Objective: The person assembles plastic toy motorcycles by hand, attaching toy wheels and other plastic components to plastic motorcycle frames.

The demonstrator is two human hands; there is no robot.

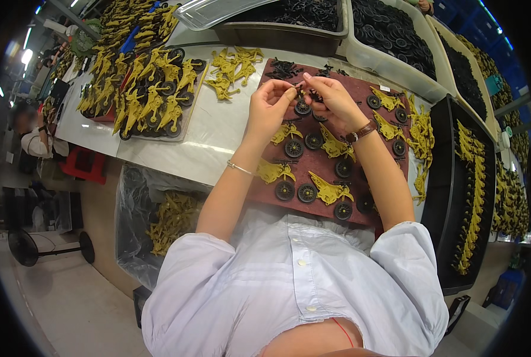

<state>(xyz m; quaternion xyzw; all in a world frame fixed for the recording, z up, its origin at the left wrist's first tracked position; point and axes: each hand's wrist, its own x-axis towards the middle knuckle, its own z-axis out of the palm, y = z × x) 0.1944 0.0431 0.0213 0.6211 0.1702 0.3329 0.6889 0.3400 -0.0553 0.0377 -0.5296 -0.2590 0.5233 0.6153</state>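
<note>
Over the maroon board [369, 82], my left hand [270, 106] and my right hand [336, 102] meet with their fingertips pinched close together. A small dark piece shows between the fingertips, too small and covered to name. Just under the fingers is a black spoked toy wheel [302, 107], partly hidden. Around my hands on the board lie yellow toy motorcycle bodies [331, 189] with black wheels [307, 193] beside or against them. Small black parts [283, 69] are heaped at the board's far left corner.
Yellow bodies with wheels are stacked on a tray [185, 113] at left; loose yellow bodies [234, 66] lie nearer. Bins of black wheels [390, 35] and black parts [304, 15] stand behind. A black crate [441, 196] at right holds a yellow row. A plastic-lined container [136, 220] stands lower left.
</note>
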